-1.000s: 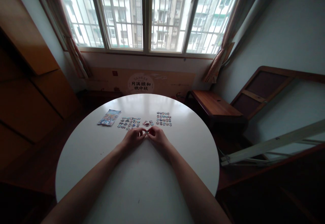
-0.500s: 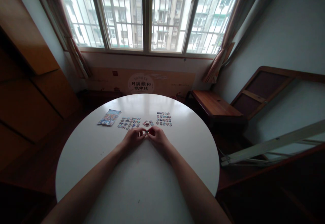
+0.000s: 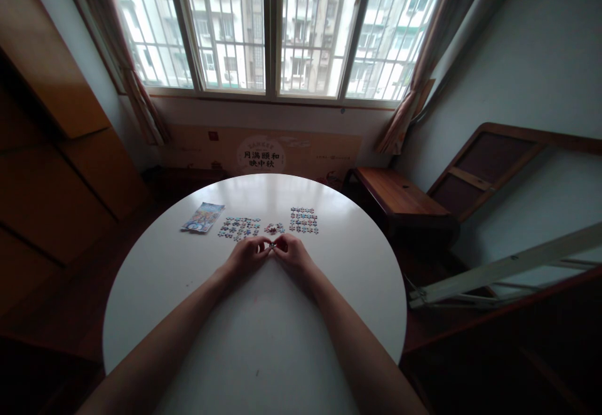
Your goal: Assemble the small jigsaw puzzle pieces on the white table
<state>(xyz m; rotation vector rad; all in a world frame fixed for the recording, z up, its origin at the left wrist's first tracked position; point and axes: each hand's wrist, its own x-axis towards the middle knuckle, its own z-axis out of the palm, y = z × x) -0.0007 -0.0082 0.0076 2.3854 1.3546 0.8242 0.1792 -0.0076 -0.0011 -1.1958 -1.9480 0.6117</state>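
Note:
My left hand and my right hand meet fingertip to fingertip over the round white table. Both are closed in a pinch on a small puzzle piece held between them. Just beyond the fingers lies a small cluster of loose puzzle pieces. To its left lies a spread of pieces, and to its right a neat block of pieces. A colourful picture card lies further left on the table.
A barred window fills the wall ahead, with a printed cardboard sheet leaning below it. A low wooden bench stands to the right of the table. Wooden cabinets line the left side.

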